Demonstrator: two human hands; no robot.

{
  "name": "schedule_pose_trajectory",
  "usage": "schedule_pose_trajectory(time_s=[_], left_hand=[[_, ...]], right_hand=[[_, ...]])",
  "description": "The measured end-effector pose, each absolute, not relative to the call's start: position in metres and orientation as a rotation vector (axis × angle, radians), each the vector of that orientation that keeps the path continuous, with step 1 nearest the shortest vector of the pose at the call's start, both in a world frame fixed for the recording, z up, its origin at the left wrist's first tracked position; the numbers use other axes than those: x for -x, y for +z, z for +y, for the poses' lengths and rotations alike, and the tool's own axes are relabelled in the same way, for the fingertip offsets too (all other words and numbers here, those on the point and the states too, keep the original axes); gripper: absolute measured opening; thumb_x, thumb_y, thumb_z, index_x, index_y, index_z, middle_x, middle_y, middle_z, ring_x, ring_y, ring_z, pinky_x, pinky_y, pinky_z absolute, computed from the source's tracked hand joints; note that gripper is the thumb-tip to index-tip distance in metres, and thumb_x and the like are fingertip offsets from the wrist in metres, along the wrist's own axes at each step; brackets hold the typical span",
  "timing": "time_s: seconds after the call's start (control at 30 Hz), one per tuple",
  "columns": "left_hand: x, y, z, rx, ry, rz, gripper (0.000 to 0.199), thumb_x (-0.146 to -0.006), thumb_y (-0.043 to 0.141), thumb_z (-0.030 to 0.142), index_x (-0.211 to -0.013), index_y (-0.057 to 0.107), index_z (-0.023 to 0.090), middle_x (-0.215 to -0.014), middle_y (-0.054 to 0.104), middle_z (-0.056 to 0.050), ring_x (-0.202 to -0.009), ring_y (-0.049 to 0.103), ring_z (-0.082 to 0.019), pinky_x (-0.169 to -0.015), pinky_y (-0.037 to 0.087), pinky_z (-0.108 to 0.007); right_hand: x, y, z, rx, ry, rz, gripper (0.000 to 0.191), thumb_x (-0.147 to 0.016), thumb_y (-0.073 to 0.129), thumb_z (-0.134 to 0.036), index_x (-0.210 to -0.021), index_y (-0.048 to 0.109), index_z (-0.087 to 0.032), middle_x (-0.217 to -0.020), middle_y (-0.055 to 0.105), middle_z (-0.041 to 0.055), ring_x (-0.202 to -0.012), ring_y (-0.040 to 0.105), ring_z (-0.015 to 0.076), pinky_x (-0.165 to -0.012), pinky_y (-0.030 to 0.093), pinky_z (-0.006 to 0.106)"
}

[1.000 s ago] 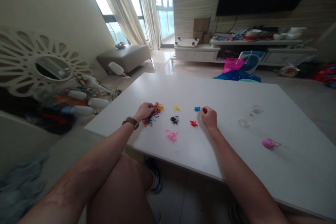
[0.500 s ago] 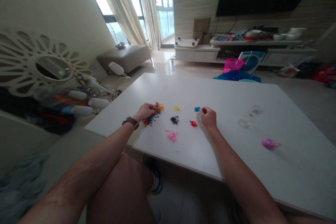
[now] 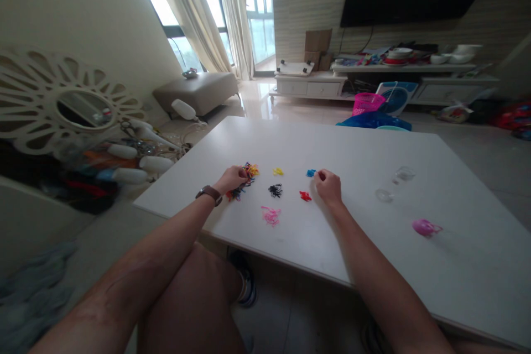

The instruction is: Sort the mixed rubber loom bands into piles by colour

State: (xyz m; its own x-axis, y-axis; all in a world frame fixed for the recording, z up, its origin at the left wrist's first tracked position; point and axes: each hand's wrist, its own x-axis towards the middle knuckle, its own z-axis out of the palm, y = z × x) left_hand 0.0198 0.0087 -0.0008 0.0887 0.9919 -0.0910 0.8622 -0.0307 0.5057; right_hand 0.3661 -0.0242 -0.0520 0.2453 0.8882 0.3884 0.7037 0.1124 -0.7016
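My left hand (image 3: 233,178), a watch on its wrist, is closed at a pile of mixed-colour bands (image 3: 250,170); what its fingers pinch is too small to name. My right hand (image 3: 329,187) is closed beside a small blue pile (image 3: 311,173), its fingertips hiding anything between them. Between the hands lie a yellow pile (image 3: 277,171), a black pile (image 3: 275,190) and a pink pile (image 3: 271,215). A red pile (image 3: 305,196) sits just left of my right wrist.
The white table (image 3: 290,144) also bears a pink object (image 3: 423,227) and clear plastic pieces (image 3: 384,194) on the right. Past its far edge stand a pink basket (image 3: 368,102) and something blue. White lamp parts (image 3: 156,164) lie left of the table.
My left hand has shifted very slightly over the mixed pile. My right hand stays by the blue pile, nearly unmoved.
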Motion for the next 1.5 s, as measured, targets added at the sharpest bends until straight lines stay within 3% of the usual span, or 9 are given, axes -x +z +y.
schedule_pose_trajectory(time_s=[0.27,0.53,0.93,1.1,1.33,1.5], left_hand=[[-0.014,-0.005,0.013,-1.891,0.488,1.763,0.017,-0.078,0.061,0.032,-0.077,0.07,0.018,-0.07,0.07,-0.004,-0.06,0.057,-0.015,-0.056,0.039,-0.024],[-0.013,0.0,0.01,-1.881,0.561,1.792,0.016,-0.069,0.073,0.026,-0.082,0.077,0.017,-0.075,0.074,-0.004,-0.067,0.062,-0.016,-0.06,0.044,-0.023],[-0.02,-0.012,0.013,-1.933,0.57,1.828,0.014,-0.073,0.072,0.019,-0.083,0.081,0.018,-0.081,0.077,-0.006,-0.075,0.068,-0.019,-0.071,0.049,-0.026],[-0.018,-0.014,0.013,-1.958,0.526,1.808,0.018,-0.076,0.069,0.021,-0.089,0.081,0.017,-0.086,0.077,-0.007,-0.078,0.068,-0.02,-0.071,0.048,-0.027],[-0.02,-0.016,0.017,-2.009,0.452,1.844,0.018,-0.076,0.062,0.015,-0.084,0.079,0.015,-0.074,0.073,-0.005,-0.068,0.062,-0.016,-0.065,0.043,-0.024],[-0.022,-0.018,0.02,-2.039,0.443,1.842,0.017,-0.078,0.063,0.017,-0.083,0.079,0.015,-0.079,0.074,-0.006,-0.069,0.061,-0.016,-0.064,0.043,-0.024]], right_hand=[[-0.365,-0.05,-0.026,1.646,0.267,-1.507,0.029,-0.087,0.05,-0.037,-0.067,0.063,-0.021,-0.068,0.069,0.0057,-0.064,0.058,0.0197,-0.063,0.037,0.029],[-0.365,-0.052,-0.025,1.648,0.273,-1.506,0.028,-0.086,0.051,-0.037,-0.067,0.063,-0.021,-0.068,0.068,0.0049,-0.063,0.057,0.0194,-0.062,0.035,0.029],[-0.364,-0.05,-0.027,1.656,0.285,-1.522,0.028,-0.086,0.05,-0.037,-0.066,0.062,-0.021,-0.067,0.068,0.0051,-0.063,0.056,0.0193,-0.062,0.036,0.029],[-0.364,-0.051,-0.027,1.658,0.296,-1.521,0.028,-0.085,0.049,-0.037,-0.066,0.062,-0.021,-0.067,0.068,0.0051,-0.063,0.057,0.0191,-0.063,0.037,0.029],[-0.363,-0.052,-0.026,1.682,0.292,-1.533,0.027,-0.085,0.05,-0.036,-0.067,0.063,-0.021,-0.069,0.068,0.0045,-0.065,0.059,0.0181,-0.065,0.038,0.028],[-0.362,-0.051,-0.026,1.694,0.302,-1.528,0.027,-0.086,0.051,-0.036,-0.067,0.064,-0.021,-0.068,0.068,0.0036,-0.064,0.058,0.0175,-0.063,0.037,0.028]])
